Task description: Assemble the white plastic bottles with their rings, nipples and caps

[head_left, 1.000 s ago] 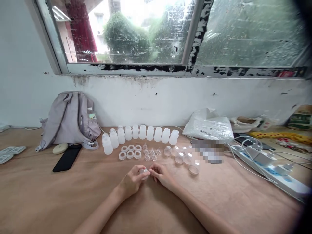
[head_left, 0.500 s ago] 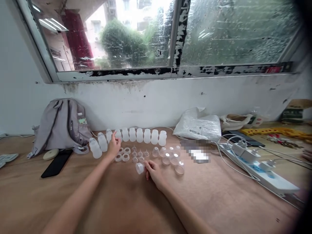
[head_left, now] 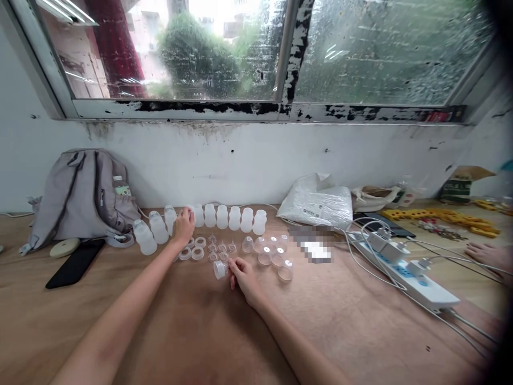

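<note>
In the head view, the left hand (head_left: 184, 226) has its fingers curled at a frosted bottle (head_left: 196, 215) in the curved row along the back of the table (head_left: 192, 331), though whether they grip it I cannot tell (the hand hides part of the row). The right hand (head_left: 245, 279) pinches a clear nipple with a white ring (head_left: 219, 270), tipped sideways, just in front of the loose clear nipples (head_left: 223, 248) and left of the clear domed caps (head_left: 276, 259).

Both hands (head_left: 243, 278) apart, fingers seemingly curled
</note>
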`<state>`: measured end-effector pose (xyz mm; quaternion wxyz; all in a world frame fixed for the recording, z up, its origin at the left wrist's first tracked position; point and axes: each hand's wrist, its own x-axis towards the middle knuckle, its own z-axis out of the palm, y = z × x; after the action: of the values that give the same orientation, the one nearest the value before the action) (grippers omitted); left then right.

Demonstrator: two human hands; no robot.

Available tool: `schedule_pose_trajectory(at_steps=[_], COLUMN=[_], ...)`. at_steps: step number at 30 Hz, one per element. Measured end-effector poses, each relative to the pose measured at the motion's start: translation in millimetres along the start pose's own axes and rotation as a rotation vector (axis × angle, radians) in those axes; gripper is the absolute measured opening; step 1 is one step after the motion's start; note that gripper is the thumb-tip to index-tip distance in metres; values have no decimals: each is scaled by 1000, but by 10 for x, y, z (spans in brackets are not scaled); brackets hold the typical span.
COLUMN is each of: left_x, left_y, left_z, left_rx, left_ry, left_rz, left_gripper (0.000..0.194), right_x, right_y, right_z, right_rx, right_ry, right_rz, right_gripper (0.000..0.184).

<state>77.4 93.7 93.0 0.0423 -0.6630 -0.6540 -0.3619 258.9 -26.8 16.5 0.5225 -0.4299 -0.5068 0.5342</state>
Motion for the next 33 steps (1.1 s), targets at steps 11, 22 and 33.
schedule_pose_trajectory(at_steps=[11,22,33], left_x=[-1201,-1421,-1507], left_y=[231,-79,-61], left_z=[-482,-319,-98], left_rx=[-396,-431,-449], left_ry=[218,92,-280], left_rz=[309,341,233], left_gripper=[14,16,54], right_x=[45,14,-1], right_y=[-33,-70,-201], right_z=[-15,-2,-100], right_rx=[224,220,218], right_ry=[80,144,184], right_rz=[56,73,51], right_gripper=[31,33,26])
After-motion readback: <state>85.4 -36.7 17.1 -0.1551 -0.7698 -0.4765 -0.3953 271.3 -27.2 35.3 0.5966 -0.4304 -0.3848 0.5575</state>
